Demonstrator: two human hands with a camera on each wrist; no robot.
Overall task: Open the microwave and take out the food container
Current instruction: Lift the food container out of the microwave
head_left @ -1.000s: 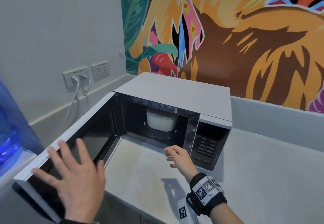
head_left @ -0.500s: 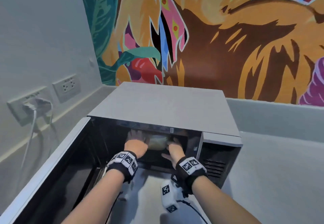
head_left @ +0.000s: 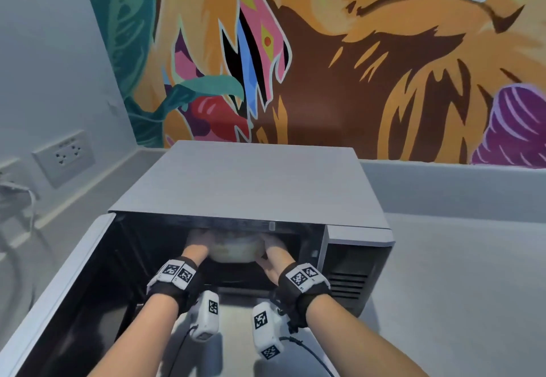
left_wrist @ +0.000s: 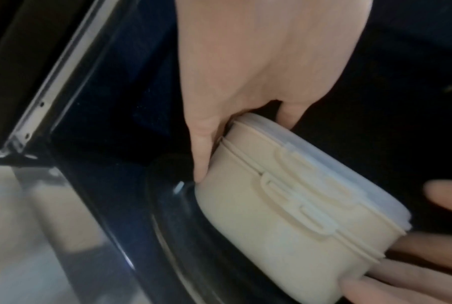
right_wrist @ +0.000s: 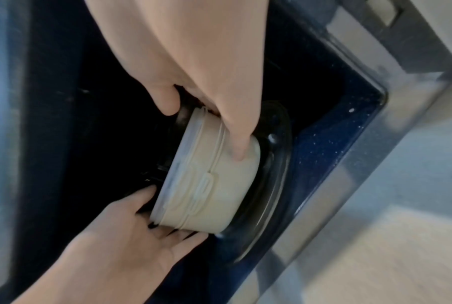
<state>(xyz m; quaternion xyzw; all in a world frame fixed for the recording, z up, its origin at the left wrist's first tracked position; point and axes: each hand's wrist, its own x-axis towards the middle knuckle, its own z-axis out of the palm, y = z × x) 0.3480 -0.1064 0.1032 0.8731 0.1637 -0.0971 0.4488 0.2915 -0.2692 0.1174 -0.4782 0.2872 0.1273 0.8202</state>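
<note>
The microwave (head_left: 251, 181) stands with its door (head_left: 62, 270) swung out to the left. Inside the dark cavity is a round cream food container (head_left: 235, 251) with a clear lid and side clips. My left hand (head_left: 197, 242) grips its left side and my right hand (head_left: 272, 249) its right side. In the left wrist view my left hand (left_wrist: 243, 144) has its thumb down the wall of the container (left_wrist: 284, 209). In the right wrist view my right hand (right_wrist: 204, 133) clasps the container (right_wrist: 211, 185) over the glass turntable (right_wrist: 274, 168). Whether it is lifted cannot be told.
The cavity's top edge (head_left: 266, 223) hangs low over both hands. The control panel (head_left: 351, 270) is to the right of the opening. Grey countertop (head_left: 461, 288) extends right. Wall sockets (head_left: 63, 158) and a plugged cable sit at the left wall.
My left hand left the door and my right hand left the front of the opening. Both reached into the cavity and took hold of the container's sides.
</note>
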